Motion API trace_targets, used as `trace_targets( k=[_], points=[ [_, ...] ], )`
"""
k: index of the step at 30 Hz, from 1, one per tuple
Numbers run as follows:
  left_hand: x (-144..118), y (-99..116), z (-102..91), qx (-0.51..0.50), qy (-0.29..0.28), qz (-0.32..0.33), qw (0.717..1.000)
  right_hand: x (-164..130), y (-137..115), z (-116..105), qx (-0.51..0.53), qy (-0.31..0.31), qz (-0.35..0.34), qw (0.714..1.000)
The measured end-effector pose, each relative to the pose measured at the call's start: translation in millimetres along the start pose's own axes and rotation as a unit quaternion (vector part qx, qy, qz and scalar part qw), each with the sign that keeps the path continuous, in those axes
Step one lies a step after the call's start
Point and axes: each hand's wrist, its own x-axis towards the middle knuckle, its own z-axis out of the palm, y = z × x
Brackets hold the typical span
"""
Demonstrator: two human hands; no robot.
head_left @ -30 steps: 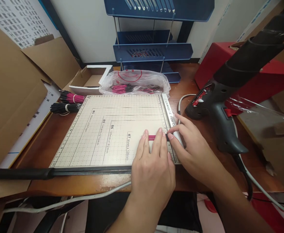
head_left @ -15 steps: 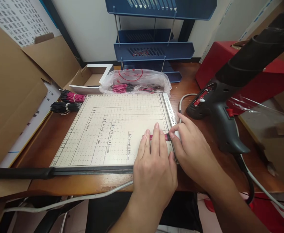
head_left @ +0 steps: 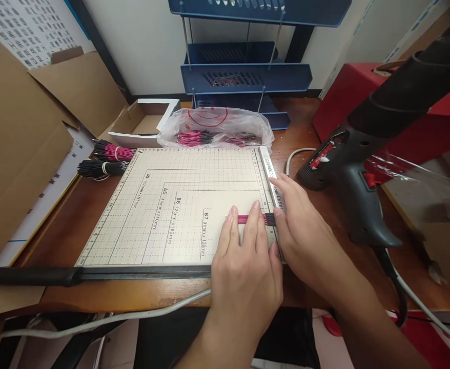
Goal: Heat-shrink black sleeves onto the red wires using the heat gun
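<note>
- While I watched over the head feed, the right hand (head_left: 305,233) had just altered its hold: half a second earlier its thumb and forefinger were bent together at the black ends, and now the fingers lay stretched along the side bar (head_left: 265,159), thumb beside those ends.
- That bared more of the black ends (head_left: 270,219), and I judged the row was being squared against the bar.
- The row of pink wires (head_left: 243,219) lay crosswise near the right edge of the trimmer board (head_left: 128,215), nearer its front right corner than its back.
- I saw the left hand (head_left: 247,271) much as before, flat and fingers slightly spread, pressing the wires rather than gripping them. The right was loosely extended; whether it pinched anything underneath I could not tell.
- Along the front edge ran the blade arm (head_left: 144,272), the left hand reaching across it.
- A grey cable (head_left: 163,310) crossed the desk's front edge; a heat gun (head_left: 363,205) stood right of the board.
- Tied bundles (head_left: 111,151) sat by the back left corner.
</note>
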Motion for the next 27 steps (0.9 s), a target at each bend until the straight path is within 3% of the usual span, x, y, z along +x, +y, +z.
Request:
trace_targets(
  k=[7,27],
  points=[
    [2,2,1.2,0.001,0.029,-0.006,1.0,-11,5,2,0.029,-0.035,-0.009,0.999],
    [0,5,3.2,-0.004,0.022,-0.018,1.0,1,-6,-3,0.015,-0.019,0.058,0.998]
  ],
)
